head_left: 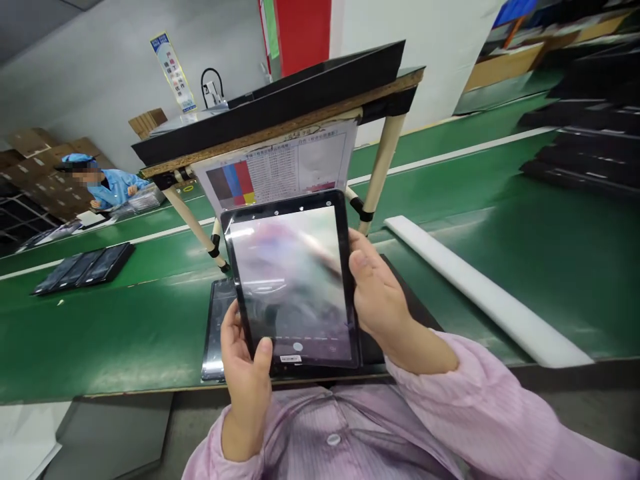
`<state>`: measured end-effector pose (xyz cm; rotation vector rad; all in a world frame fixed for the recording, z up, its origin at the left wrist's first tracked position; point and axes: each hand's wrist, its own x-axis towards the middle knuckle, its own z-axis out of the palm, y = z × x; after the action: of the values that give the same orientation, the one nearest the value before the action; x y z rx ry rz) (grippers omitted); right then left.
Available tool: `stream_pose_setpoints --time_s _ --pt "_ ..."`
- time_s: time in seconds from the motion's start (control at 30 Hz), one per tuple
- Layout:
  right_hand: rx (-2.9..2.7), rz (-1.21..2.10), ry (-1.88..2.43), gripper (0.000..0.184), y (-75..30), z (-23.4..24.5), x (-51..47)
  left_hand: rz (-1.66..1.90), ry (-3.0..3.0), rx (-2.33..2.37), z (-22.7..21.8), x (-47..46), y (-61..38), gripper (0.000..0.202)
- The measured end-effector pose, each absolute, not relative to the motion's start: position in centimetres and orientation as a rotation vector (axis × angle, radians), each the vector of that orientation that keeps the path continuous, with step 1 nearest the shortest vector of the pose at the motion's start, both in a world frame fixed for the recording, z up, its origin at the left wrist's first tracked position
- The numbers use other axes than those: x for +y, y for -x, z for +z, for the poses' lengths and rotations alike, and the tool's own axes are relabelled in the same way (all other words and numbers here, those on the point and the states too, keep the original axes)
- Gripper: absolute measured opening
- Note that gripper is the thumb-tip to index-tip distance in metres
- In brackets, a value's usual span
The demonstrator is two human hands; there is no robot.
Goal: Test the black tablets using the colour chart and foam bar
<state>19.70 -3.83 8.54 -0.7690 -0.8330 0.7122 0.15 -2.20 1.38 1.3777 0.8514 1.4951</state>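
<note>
A black-framed tablet (295, 287) is held up in front of me, tilted, its lit screen showing a blurred camera picture with a round shutter button low down. My left hand (247, 363) grips its lower left corner, thumb on the front and fingers behind the edge. Along the right edge, my right hand (377, 287) is closed on the frame, fingers reaching behind. A second dark flat panel (214, 333) lies on the green bench, partly hidden behind the tablet. Another black flat surface (407, 300) lies under and behind my right hand.
Behind the tablet stands a pipe-legged shelf (385, 157) with a printed colour chart (280, 167) hanging below it. A long white foam strip (480, 287) lies to the right. Dark trays (85, 267) rest at left, black stacks (595, 127) at right. A person in blue (117, 187) works far left.
</note>
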Motion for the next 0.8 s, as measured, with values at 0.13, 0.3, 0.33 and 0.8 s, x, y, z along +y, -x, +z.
stream_pose_setpoints --time_s 0.13,0.3,0.33,0.8 --pt "-0.765 0.784 0.801 0.05 -19.3 8.6 -2.4 1.507 -1.648 0.925 1.4 -2.1 0.7 0.084" --pt "-0.707 0.811 0.898 0.059 -19.5 8.7 -1.2 1.419 -1.985 1.143 1.6 -1.9 1.1 0.109" --pt "-0.707 0.801 0.908 0.061 -19.6 8.6 -1.1 1.418 -2.035 1.174 1.6 -1.9 1.0 0.111" --pt "-0.818 0.563 0.974 0.067 -19.4 9.2 -0.4 1.512 -2.263 1.248 1.2 -1.7 0.4 0.113"
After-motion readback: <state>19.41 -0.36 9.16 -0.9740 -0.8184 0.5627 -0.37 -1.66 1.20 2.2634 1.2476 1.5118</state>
